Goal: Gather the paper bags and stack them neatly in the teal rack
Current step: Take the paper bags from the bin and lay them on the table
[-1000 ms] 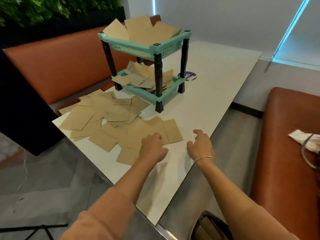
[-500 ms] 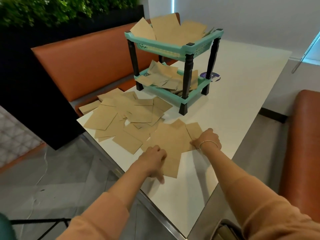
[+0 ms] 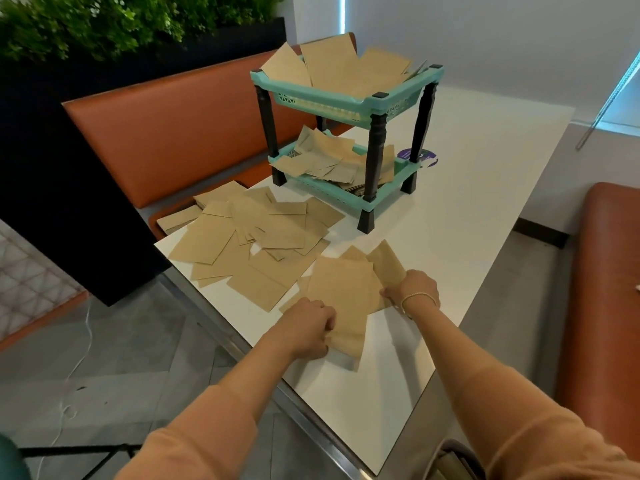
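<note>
Left hand (image 3: 308, 327) pinches near edge of paper bags (image 3: 341, 299); right hand (image 3: 414, 292) grips far side, squaring bunch on table (image 3: 467, 237). Teal rack (image 3: 346, 102) well beyond hands.

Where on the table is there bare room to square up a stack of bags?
Bare white table lies right of the rack, out to the far edge, and along the near edge behind both hands. Crowded: loose bags cover the left end up to the rack's feet.

Both arms outstretched, left hand (image 3: 306, 325) and right hand (image 3: 414, 292) curled.
</note>
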A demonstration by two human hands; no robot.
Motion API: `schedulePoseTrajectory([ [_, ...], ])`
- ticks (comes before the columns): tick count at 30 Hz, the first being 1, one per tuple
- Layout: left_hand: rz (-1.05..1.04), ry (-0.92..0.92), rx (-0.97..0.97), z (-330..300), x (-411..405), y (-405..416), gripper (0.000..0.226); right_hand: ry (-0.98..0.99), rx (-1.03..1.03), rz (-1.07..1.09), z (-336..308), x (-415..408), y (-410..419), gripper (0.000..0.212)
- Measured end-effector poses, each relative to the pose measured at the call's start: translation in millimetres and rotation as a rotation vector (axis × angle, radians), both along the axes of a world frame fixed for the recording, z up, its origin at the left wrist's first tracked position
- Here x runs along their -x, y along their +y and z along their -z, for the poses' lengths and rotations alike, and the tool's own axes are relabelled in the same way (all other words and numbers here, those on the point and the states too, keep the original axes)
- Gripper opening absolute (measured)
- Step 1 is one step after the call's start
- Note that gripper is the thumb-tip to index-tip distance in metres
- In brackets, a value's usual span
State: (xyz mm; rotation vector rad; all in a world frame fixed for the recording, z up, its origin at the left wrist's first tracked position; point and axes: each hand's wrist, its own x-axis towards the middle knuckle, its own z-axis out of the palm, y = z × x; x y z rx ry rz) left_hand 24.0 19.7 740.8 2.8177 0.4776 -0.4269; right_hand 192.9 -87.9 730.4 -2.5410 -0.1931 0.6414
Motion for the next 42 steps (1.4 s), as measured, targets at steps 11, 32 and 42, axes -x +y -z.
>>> schedulePoseTrajectory([
  [11, -0.139, -0.017, 0.059, -38, -12, -3, 0.017, 0.025, -0.255, -0.114, -10, -7, -37, 0.012],
  [32, -0.321, -0.16, -0.13, -74, -42, -51, 0.023, 0.119, -0.525, 0.084, -17, -17, -101, 0.018],
  [42, -0.433, -0.618, -0.067, -101, -42, -55, 0.017, -0.084, -0.591, 0.152, -23, -26, -106, 0.022],
])
